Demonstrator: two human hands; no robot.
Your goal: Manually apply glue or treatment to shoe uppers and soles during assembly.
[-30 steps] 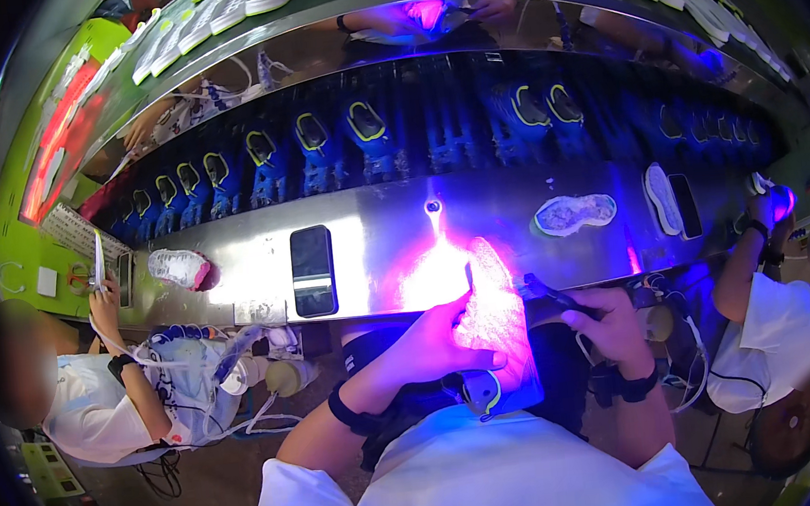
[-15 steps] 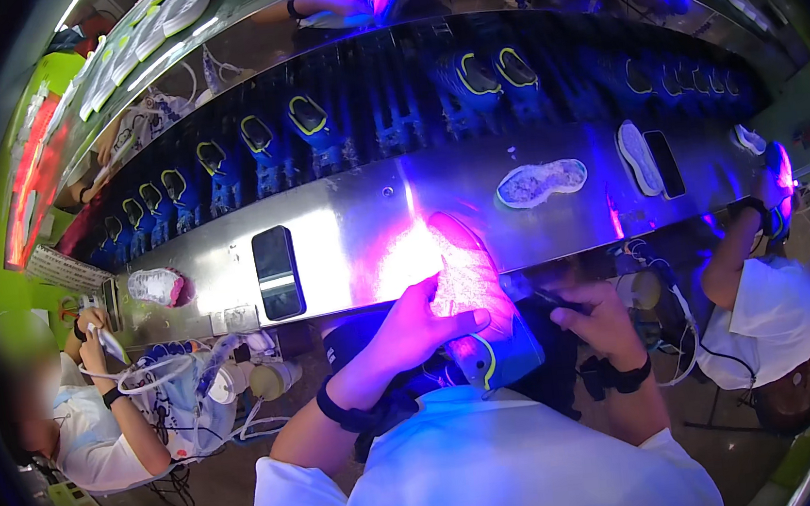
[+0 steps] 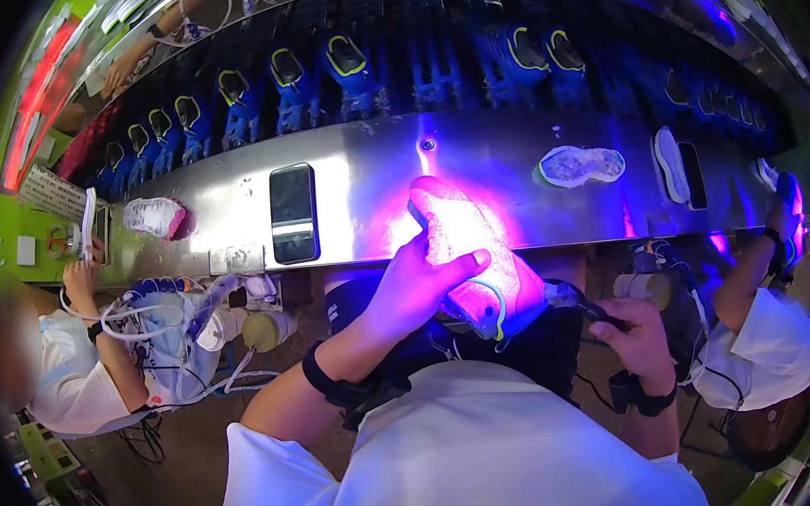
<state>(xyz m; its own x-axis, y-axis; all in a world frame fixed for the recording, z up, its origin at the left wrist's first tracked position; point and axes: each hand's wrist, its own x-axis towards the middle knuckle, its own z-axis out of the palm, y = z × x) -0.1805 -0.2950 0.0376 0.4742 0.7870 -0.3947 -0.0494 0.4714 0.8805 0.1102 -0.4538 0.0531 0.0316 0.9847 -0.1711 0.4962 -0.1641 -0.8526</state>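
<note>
My left hand (image 3: 410,289) is closed around a shoe upper (image 3: 466,226), thumb across its top. The shoe is tilted, toe pointing away over the steel bench edge and heel toward me. Bright pink-violet light washes out its surface; a yellow-green trim shows round its collar. My right hand (image 3: 635,336) grips the dark handle of a brush (image 3: 570,298), whose tip is at the right side of the shoe near the heel. Glare and blur hide whether the tip touches the shoe. Both wrists wear black bands.
On the steel bench (image 3: 226,221) lie a black phone (image 3: 295,226), a pale shoe sole (image 3: 582,166), a pink-tipped sole (image 3: 152,218), another white sole (image 3: 670,164) and a second phone (image 3: 695,174). Behind runs a dark rack with several blue shoes (image 3: 347,58). Co-workers sit left and right, beside pots and hoses.
The shoe has turned slightly, its toe swinging to the left. My right hand has moved right and slightly down with the brush. The whole view has shifted; the left co-worker now raises a sole.
</note>
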